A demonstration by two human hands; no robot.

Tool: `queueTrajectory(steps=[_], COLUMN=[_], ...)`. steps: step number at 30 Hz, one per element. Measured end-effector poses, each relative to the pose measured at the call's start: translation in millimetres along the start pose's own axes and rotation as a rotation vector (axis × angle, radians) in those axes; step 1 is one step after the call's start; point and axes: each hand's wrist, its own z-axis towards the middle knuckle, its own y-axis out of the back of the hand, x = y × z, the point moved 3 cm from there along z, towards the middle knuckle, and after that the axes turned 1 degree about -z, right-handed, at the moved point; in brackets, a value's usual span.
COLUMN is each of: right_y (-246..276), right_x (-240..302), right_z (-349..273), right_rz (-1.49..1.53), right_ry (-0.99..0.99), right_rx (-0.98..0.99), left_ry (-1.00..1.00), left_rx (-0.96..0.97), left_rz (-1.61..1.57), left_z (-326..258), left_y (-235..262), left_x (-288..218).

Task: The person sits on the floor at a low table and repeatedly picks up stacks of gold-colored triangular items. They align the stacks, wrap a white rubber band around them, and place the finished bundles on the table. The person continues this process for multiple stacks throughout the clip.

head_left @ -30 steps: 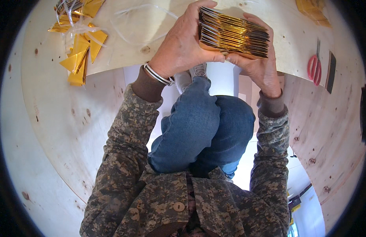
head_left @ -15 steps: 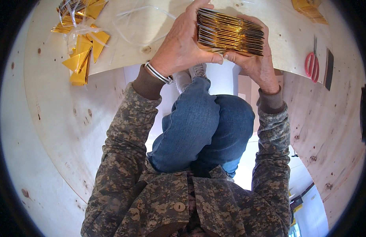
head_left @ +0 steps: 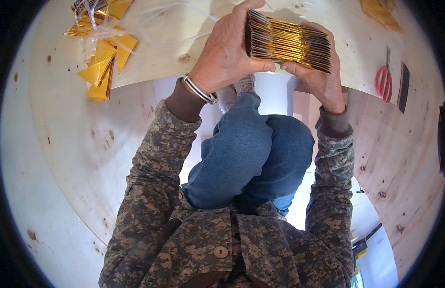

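Observation:
Between my two hands is a thick stack of folded shiny gold foil paper [head_left: 289, 41], its layered edges turned up toward me. My left hand [head_left: 227, 53] presses on the stack's left end, with the thumb stretched along its near side. At the right end my right hand [head_left: 323, 79] wraps round the stack, its thumb also at the near side. The stack is held over the pale wooden table [head_left: 169, 67], near its front edge. Fingers on the far side are partly hidden behind the stack.
Folded gold paper pieces [head_left: 100, 67] tangled with clear plastic strips [head_left: 105, 31] lie at the table's left. Another gold stack [head_left: 381, 17] is at the far right. Red-handled scissors [head_left: 384, 84] and a dark flat strip [head_left: 403, 86] lie by the right front edge.
Both hands and the gold stack have shifted slightly to the right in the picture. The table and the things on it also appear slightly shifted. The grip stays the same.

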Motion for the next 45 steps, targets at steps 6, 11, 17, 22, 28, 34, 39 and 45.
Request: queueTrajectory(steps=[6,11,17,22,28,34,39,45], right_y=[12,15,-15,-16,-9,-17,-25,-22], right_x=[26,51,66,76,67,36,24,17], right_z=[2,9,-1,-1,-2,3,-1,3], right_rz=[0.274,0.531,0.717,0.776,0.426,0.289,0.371,0.317], right_ry=[-0.063,0.033,-0.172,-0.21,-0.061,0.049,0.061,0.127], right_rx=[-0.004,-0.214,-0.166,-0.275,-0.391,-0.297,-0.269,-0.224], left_ry=[-0.112,0.041,0.267,0.278,0.157,-0.326,-0.373,-0.351], left_rx=[-0.055,-0.164,-0.138,-0.155,-0.299,-0.356,-0.063,0.017], left_rz=[-0.233,-0.603,-1.154,-1.325,-0.844,0.238,0.712,0.753], left_z=[2,-2,-14,-19,-20,-17,3,12], left_y=[4,1,-23,-31,-12,33,15,2], left_x=[-13,-19,-24,-20,-18,-57,-80,-82])
